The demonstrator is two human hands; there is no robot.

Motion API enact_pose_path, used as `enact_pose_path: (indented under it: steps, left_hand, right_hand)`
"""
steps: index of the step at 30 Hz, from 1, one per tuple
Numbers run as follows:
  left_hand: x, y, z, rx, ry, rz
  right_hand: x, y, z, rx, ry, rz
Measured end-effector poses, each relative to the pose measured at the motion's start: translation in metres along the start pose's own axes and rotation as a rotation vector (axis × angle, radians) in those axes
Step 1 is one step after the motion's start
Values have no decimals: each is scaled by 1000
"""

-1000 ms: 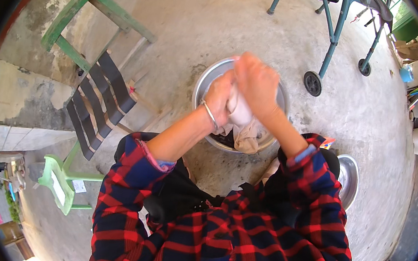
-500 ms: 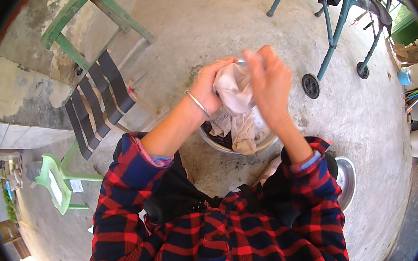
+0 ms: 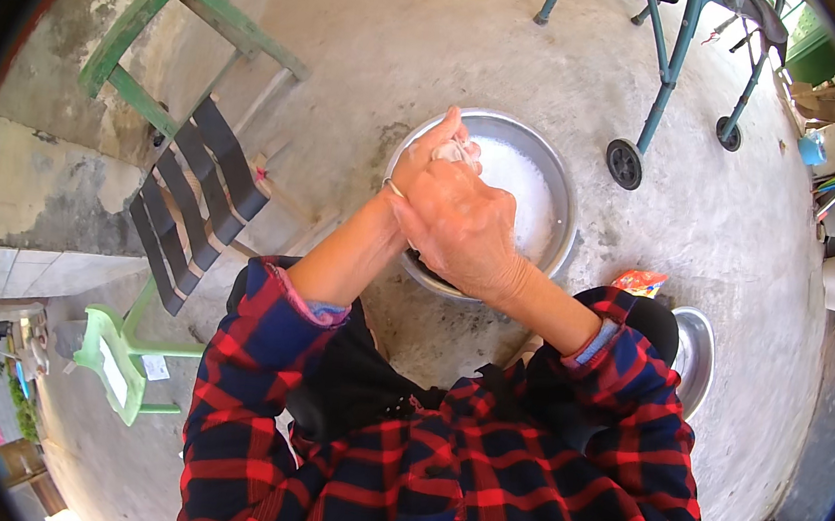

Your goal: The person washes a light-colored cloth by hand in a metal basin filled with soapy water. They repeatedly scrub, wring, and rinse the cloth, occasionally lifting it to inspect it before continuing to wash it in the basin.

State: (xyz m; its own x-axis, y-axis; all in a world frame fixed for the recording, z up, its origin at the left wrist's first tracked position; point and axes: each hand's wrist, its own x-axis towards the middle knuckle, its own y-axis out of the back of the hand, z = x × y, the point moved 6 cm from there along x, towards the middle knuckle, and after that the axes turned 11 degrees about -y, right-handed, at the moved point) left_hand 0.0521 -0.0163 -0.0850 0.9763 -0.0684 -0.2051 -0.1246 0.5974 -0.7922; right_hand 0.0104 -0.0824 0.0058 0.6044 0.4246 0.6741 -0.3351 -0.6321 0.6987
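Above a round metal basin (image 3: 570, 215) of sudsy white water (image 3: 523, 192), my hands are pressed together. Between them is a bunched pale cloth (image 3: 460, 153), of which only a small part shows by the fingers. My left hand (image 3: 415, 163), with a bangle at the wrist, is closed around the cloth from the left. Over it my right hand (image 3: 463, 223) is clasped, its back toward me and its fingers curled out of sight against the cloth and the left hand. Under my wrists something dark shows at the basin's near left edge.
An orange packet (image 3: 640, 282) lies by my right knee, near another metal basin (image 3: 695, 360). To the left are a green wooden chair frame (image 3: 136, 33) with black straps (image 3: 197, 204) and a light green plastic stool (image 3: 116, 367). A wheeled walking frame (image 3: 669, 74) stands far right.
The pale cloth, earlier spread and hanging, is now squeezed into a small bunch. My right hand has come down and left onto the left hand, uncovering more suds and the orange packet.
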Motion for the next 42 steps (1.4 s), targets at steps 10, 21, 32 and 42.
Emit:
enact_pose_path:
  steps: [10, 21, 32, 42]
  left_hand:
    - [-2, -17, 11, -152, 74, 6]
    - [11, 11, 58, 30, -147, 66]
    - [8, 12, 16, -11, 3, -48]
    - [7, 1, 8, -1, -99, 60]
  right_hand:
    - [37, -27, 95, 625, -725, -371]
    - [40, -20, 117, 1355, -1082, -477]
    - [18, 11, 13, 360, -96, -97]
    - [16, 11, 13, 328, -160, -72]
